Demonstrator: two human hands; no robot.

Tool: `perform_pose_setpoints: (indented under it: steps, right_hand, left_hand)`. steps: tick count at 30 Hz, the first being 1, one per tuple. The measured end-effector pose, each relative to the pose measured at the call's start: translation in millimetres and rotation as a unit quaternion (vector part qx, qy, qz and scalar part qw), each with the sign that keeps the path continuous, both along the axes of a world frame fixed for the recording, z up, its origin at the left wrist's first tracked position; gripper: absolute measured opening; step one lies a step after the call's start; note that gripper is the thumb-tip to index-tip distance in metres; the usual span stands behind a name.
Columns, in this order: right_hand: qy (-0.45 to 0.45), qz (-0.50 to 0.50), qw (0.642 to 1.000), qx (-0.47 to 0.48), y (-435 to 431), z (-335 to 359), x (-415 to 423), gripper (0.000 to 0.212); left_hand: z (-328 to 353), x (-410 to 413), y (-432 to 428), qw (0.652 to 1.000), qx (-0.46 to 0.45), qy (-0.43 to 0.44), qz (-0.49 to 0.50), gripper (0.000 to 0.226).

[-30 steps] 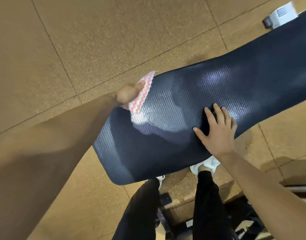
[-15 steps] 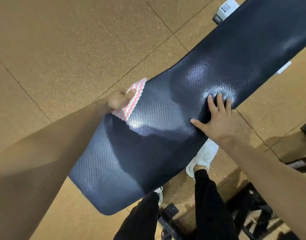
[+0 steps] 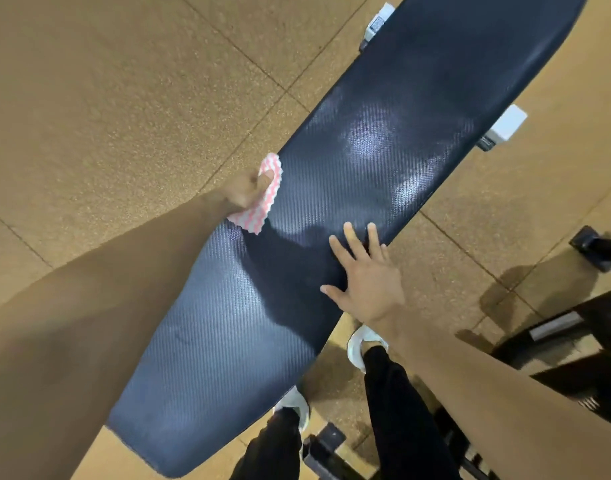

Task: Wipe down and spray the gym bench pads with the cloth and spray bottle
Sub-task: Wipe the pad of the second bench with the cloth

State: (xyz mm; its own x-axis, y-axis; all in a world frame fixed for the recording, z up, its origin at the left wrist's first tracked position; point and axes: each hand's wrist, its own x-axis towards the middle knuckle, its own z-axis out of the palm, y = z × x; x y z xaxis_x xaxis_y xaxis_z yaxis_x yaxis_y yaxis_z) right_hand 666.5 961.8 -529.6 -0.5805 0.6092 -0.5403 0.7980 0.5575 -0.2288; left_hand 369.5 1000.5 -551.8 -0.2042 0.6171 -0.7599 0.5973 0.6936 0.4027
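Tan floor (image 3: 124,98) below, bench pad (image 3: 227,341) looks mid-wipe: left hand (image 3: 248,188) grip clutches the cloth (image 3: 259,216), right hand (image 3: 369,282) flat, released; spraying probably left.

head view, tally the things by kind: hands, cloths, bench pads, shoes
pink-and-white zigzag cloth: 1
dark navy textured vinyl bench pad: 1
bare hands: 2, left hand gripping the cloth, right hand flat on the pad
white shoes: 2
total: 6
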Motion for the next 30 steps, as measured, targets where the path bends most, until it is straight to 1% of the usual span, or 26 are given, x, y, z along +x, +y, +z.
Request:
perform_pose_setpoints:
  steps: [3, 5, 7, 8, 10, 11, 12, 14, 15, 16, 17, 19, 20, 22, 23, 25, 27, 30]
  right_hand:
    - [0.037, 0.022, 0.999, -0.027, 18, 7, 17, 0.077]
    - [0.091, 0.004, 0.994, -0.059, 36, 9, 30, 0.070]
    - [0.151, -0.074, 0.982, -0.091, 62, 8, 44, 0.059]
    - [0.175, -0.122, 0.973, -0.083, 77, 7, 49, 0.052]
    - [0.206, -0.241, 0.948, -0.035, 109, -3, 60, 0.046]
    - [0.214, -0.305, 0.928, -0.022, 126, -9, 64, 0.049]
    - [0.222, -0.360, 0.906, -0.023, 141, -13, 67, 0.058]
    - [0.225, -0.431, 0.873, -0.048, 172, -17, 72, 0.086]
    - [0.217, -0.441, 0.869, -0.057, 185, -18, 74, 0.097]
    - [0.201, -0.433, 0.877, -0.060, 197, -20, 76, 0.104]
    - [0.176, -0.410, 0.893, -0.064, 206, -22, 79, 0.107]
    - [0.121, -0.348, 0.927, -0.067, 216, -23, 83, 0.108]
    - [0.100, -0.319, 0.940, -0.060, 217, -23, 86, 0.108]
    - [0.076, -0.271, 0.959, -0.018, 219, -25, 93, 0.108]
    - [0.070, -0.250, 0.966, 0.004, 221, -26, 95, 0.108]
    - [0.055, -0.217, 0.975, 0.017, 227, -26, 99, 0.108]
    - [0.044, -0.193, 0.980, 0.001, 234, -26, 104, 0.106]
    - [0.055, -0.158, 0.986, -0.019, 245, -19, 116, 0.097]
  left_hand:
    - [-4, 11, 23, 1.000, -0.003, 0.022, -0.010, 0.071]
    - [-3, 20, 38, 1.000, 0.001, 0.020, -0.001, 0.068]
    - [-6, 26, 52, 1.000, 0.008, 0.014, 0.011, 0.065]
    - [-7, 28, 58, 1.000, 0.010, 0.008, 0.016, 0.066]
    - [-11, 31, 71, 1.000, 0.014, 0.005, 0.027, 0.076]
    - [-16, 31, 78, 0.999, 0.021, 0.009, 0.029, 0.082]
    - [-19, 33, 85, 0.999, 0.031, 0.013, 0.027, 0.084]
    - [-20, 41, 102, 0.998, 0.047, 0.027, 0.026, 0.076]
    - [-23, 44, 111, 0.998, 0.054, 0.037, 0.021, 0.072]
    - [-22, 49, 119, 0.997, 0.058, 0.045, 0.013, 0.069]
    - [-21, 55, 129, 0.997, 0.064, 0.050, 0.009, 0.068]
    - [-23, 62, 147, 0.996, 0.062, 0.071, 0.003, 0.069]
    - [-21, 68, 156, 0.995, 0.049, 0.086, -0.002, 0.066]
    - [-25, 76, 173, 0.993, 0.046, 0.111, -0.009, 0.060]
    - [-28, 79, 181, 0.992, 0.050, 0.120, -0.010, 0.062]
    - [-29, 87, 194, 0.989, 0.041, 0.139, -0.005, 0.069]
    - [-29, 97, 207, 0.987, 0.029, 0.158, -0.002, 0.075]
    - [-25, 112, 230, 0.983, 0.018, 0.184, 0.004, 0.080]
